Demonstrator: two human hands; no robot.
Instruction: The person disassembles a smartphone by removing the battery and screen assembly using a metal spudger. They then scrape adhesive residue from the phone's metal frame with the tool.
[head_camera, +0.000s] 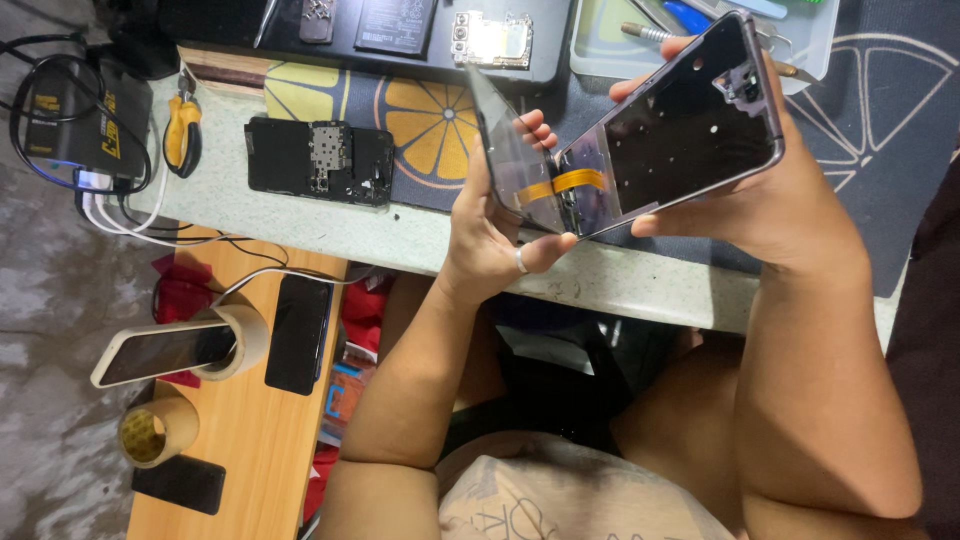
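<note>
The left hand (492, 225) is closed around a dark, thin screen panel (505, 150), thumb along its lower edge and fingertips curled over the far edge, so the panel stands tilted up out of the grip. The right hand (775, 200) grips a purple phone frame (680, 125) from beneath, fingers wrapped round its upper and lower edges, with the bare inner side facing the camera. The two parts meet at their lower ends, just beside the left thumb, and open away from each other like a book. An orange ribbon cable (570, 183) runs between them, joining panel to frame right by that meeting point.

Both grips are raised above the near edge of the bench (420, 235). Beyond the left grip, on the bench, lies an opened phone body (320, 160) with its inner parts showing, and further out a pair of yellow-handled pliers (182, 130). Beyond the right grip sits a clear tray (600, 45) with tools. Below the left forearm, well apart, a wooden shelf (250, 440) carries a dark phone (298, 333) and tape rolls (158, 428).
</note>
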